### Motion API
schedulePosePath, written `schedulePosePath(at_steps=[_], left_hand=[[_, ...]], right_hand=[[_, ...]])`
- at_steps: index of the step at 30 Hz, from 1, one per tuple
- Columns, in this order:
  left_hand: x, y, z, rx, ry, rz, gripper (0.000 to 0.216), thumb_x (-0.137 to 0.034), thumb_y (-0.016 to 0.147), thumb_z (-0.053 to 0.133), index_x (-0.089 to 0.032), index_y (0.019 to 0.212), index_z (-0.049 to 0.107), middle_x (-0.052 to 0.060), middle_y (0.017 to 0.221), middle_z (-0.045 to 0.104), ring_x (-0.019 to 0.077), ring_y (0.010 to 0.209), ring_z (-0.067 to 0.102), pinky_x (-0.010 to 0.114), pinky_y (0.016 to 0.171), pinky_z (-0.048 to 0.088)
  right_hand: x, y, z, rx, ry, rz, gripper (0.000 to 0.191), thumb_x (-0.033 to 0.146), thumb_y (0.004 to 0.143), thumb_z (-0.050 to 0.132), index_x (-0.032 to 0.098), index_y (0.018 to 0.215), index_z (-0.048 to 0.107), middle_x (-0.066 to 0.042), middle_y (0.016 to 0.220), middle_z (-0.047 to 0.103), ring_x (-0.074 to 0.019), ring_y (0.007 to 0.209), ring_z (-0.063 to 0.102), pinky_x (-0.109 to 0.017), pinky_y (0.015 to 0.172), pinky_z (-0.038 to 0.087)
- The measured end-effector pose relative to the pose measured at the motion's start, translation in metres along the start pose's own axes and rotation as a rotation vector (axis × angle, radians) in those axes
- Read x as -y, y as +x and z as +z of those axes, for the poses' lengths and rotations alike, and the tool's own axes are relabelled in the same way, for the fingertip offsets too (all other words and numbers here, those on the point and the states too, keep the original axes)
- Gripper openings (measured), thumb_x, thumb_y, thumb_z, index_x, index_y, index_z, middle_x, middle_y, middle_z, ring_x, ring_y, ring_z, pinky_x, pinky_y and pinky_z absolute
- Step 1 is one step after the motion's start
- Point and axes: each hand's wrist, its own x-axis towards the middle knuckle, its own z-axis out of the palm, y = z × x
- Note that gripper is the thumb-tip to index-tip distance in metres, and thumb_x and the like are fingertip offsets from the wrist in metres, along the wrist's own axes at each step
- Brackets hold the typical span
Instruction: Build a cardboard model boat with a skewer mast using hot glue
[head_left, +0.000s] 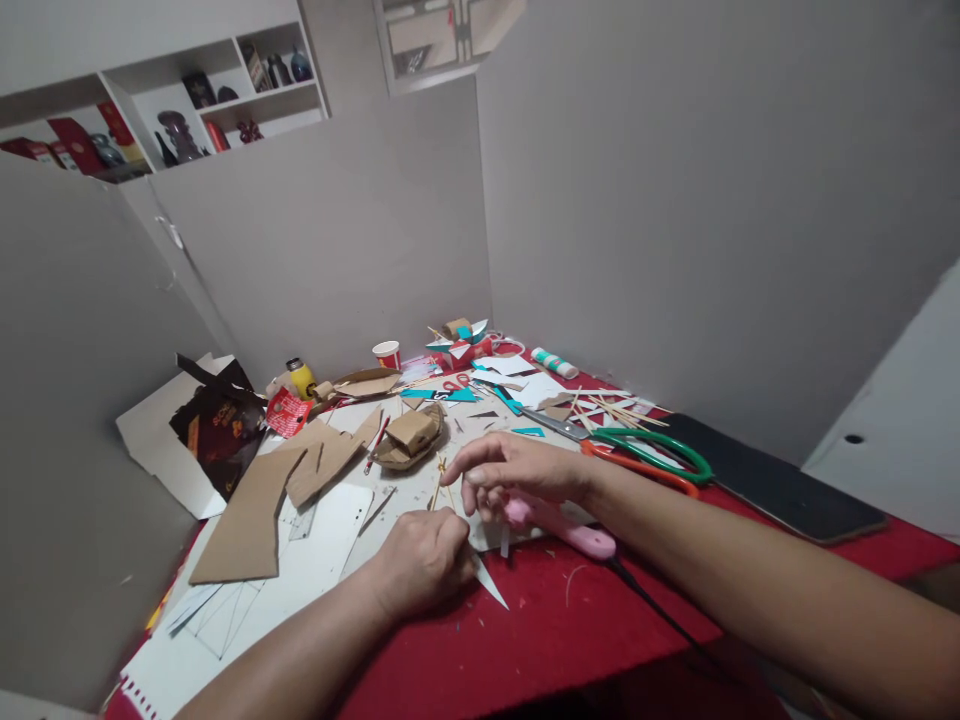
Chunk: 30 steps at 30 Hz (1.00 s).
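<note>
My left hand (426, 562) is closed in a fist near the table's front, around the lower ends of thin wooden sticks (438, 490). These sticks meet in a small bundle at the top. Above and to the right, my right hand (517, 468) has its fingers apart and slightly bent, the index fingertip close to the sticks' joined top. A pink glue gun (566, 528) lies beneath my right hand, its black cord running off to the lower right. Just beyond the sticks sits a small cardboard boat (409, 438). A pointed white paper piece (491, 585) pokes out by my left hand.
Large scissors with green and orange handles (652, 450) lie right of my right hand, beside loose wooden sticks (611, 408). Cut cardboard (244, 525) covers the left. Behind are a yellow bottle (301, 379), a paper cup (387, 353) and a blue-and-white paper boat (457, 343).
</note>
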Motion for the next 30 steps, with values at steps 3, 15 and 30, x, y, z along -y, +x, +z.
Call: schedulePosePath(at_steps=[3,15,30], left_hand=[[0.001,0.0,0.001,0.012,0.012,-0.006,0.01,-0.02,0.083,0.051,-0.019,0.074,0.047,-0.005,0.058,0.053,0.0107,0.046,0.047,0.023,0.045,0.037],[0.005,0.011,-0.006,0.022,-0.015,0.052,0.016,-0.007,0.081,0.043,-0.023,0.081,0.041,-0.001,0.057,0.054,0.0157,0.044,0.051,0.026,0.044,0.036],[0.008,0.009,-0.009,0.056,-0.04,0.09,0.02,-0.009,0.086,0.046,-0.023,0.073,0.042,-0.004,0.055,0.048,0.0125,0.045,0.045,0.025,0.048,0.033]], right_hand=[[0.0,-0.001,0.0,0.009,-0.015,-0.008,0.034,0.037,0.082,0.068,0.015,0.108,0.068,-0.005,0.084,0.072,-0.0108,0.066,0.066,-0.019,0.058,0.049],[0.004,0.0,-0.009,0.099,-0.021,-0.075,0.034,0.035,0.085,0.065,0.014,0.113,0.065,-0.006,0.083,0.072,-0.0109,0.061,0.067,-0.02,0.055,0.049],[0.005,-0.003,-0.009,0.066,-0.038,-0.081,0.033,0.035,0.085,0.064,0.016,0.112,0.065,-0.005,0.086,0.071,-0.0116,0.068,0.067,-0.019,0.056,0.05]])
